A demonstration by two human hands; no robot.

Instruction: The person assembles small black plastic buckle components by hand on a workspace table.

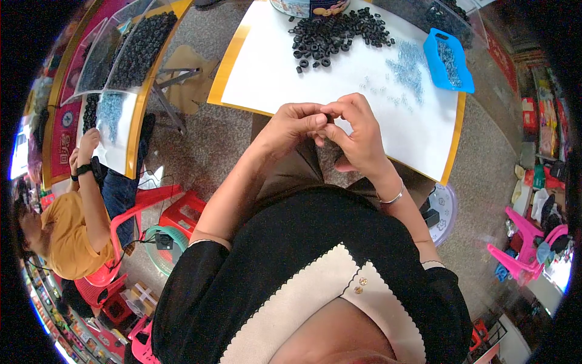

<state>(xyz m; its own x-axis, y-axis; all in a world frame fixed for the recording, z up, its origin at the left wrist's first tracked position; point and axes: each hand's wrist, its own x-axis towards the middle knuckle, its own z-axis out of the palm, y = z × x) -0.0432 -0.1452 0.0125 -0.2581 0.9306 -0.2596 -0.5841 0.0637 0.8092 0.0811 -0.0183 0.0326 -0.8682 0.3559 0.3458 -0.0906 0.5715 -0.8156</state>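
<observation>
Head view, the only one. Both hands are together just off the near edge of the white table, over the lap.

Step in hand, as I read it: putting a small part together between the fingertips, likely seating something into a small black ring. The ring sits pinched where the two sets of fingertips meet; only a dark sliver of it shows. I cannot tell whether a second piece is in there.

Left hand: fingers curled, thumb and forefinger pressed together on the ring from the left. Wrist bent slightly inward, forearm coming up from the lower left.

Right hand: thumb and forefinger pinching the same ring from the right, the other fingers loosely folded under. A silver bracelet sits on the wrist.

Supply: a pile of black rings at the far side of the table, well apart from the hands. Small pale blue bits are scattered to the right of it, beside a blue tray holding more of the same.

Next move, my judgement: it calls for steady fingertip pressure and good alignment, since the ring is small and could slip into the lap. After that, a reach forward to the pile or the blue bits.

Another person in a yellow shirt works at a separate table on the left.
</observation>
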